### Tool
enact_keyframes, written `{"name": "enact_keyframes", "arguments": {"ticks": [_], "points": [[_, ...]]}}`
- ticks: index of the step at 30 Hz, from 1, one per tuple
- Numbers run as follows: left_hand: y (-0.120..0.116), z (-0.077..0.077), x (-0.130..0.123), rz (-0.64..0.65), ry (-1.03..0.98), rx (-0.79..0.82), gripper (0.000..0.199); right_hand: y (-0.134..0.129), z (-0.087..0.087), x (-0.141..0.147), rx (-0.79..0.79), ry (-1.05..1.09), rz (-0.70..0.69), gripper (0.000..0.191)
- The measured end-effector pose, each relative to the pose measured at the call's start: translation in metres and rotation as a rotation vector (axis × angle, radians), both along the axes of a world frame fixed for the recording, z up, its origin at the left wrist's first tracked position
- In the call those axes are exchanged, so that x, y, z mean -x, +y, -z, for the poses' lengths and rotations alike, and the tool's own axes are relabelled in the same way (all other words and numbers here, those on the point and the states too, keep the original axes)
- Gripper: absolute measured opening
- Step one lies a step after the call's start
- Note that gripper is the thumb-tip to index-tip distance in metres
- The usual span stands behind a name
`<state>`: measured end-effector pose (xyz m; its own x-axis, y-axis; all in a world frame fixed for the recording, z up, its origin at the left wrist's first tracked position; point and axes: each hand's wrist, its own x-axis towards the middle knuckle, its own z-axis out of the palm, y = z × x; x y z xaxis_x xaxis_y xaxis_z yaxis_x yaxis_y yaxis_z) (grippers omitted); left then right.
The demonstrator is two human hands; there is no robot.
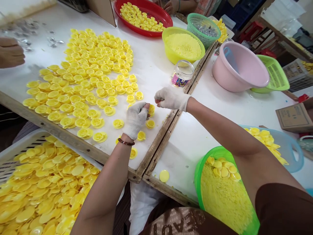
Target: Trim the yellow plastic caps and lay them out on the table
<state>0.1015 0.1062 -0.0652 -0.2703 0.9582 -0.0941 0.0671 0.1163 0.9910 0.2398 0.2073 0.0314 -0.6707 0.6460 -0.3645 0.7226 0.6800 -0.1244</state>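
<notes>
My left hand (137,118), in a white glove with bare fingertips, is closed above the white tabletop; what its fingers hold, if anything, I cannot make out. To its right, my right hand (171,99) wears a similar glove, its fingers pinched together and too small to show what is in them. Small yellow plastic cups on round bases (97,122) cover the table in rows to the left. A few single yellow pieces (150,124) lie just under and beside my hands. Behind my right hand stands a clear jar (183,73) with a colourful label.
A white basket of yellow pieces (53,169) is at lower left. At lower right sits a green tub (199,176) of yellow granules. Along the back are a red tray (137,29), a lime bowl (168,52) and a pink basin (234,68). Another person's hand (11,53) enters at left.
</notes>
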Motion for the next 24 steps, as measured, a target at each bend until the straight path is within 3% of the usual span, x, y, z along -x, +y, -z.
{"name": "enact_keyframes", "arguments": {"ticks": [2, 4, 7, 11, 14, 18, 24], "points": [[0.0, 0.0, 0.002, -0.027, -0.011, -0.014, 0.022, -0.001, 0.008, 0.005, -0.026, -0.255, 0.007, 0.025], [0.001, 0.001, 0.002, -0.035, -0.019, -0.015, 0.022, -0.002, 0.02, 0.01, 0.026, -0.463, -0.003, 0.037], [0.002, 0.003, 0.002, -0.035, -0.02, -0.011, 0.022, -0.004, 0.037, 0.018, 0.075, -0.579, -0.03, 0.059], [0.002, 0.003, 0.001, -0.042, -0.03, -0.005, 0.021, -0.009, 0.045, 0.023, 0.084, -0.584, -0.043, 0.052], [0.003, 0.003, 0.001, -0.043, -0.044, -0.001, 0.02, -0.013, 0.041, 0.023, 0.085, -0.544, -0.036, 0.042], [0.003, 0.003, 0.001, -0.041, -0.048, 0.006, 0.02, -0.016, 0.035, 0.018, 0.097, -0.497, -0.021, 0.042], [0.003, 0.002, 0.001, -0.027, -0.029, 0.02, 0.021, -0.002, 0.036, 0.003, 0.128, -0.356, -0.026, 0.034]]}}
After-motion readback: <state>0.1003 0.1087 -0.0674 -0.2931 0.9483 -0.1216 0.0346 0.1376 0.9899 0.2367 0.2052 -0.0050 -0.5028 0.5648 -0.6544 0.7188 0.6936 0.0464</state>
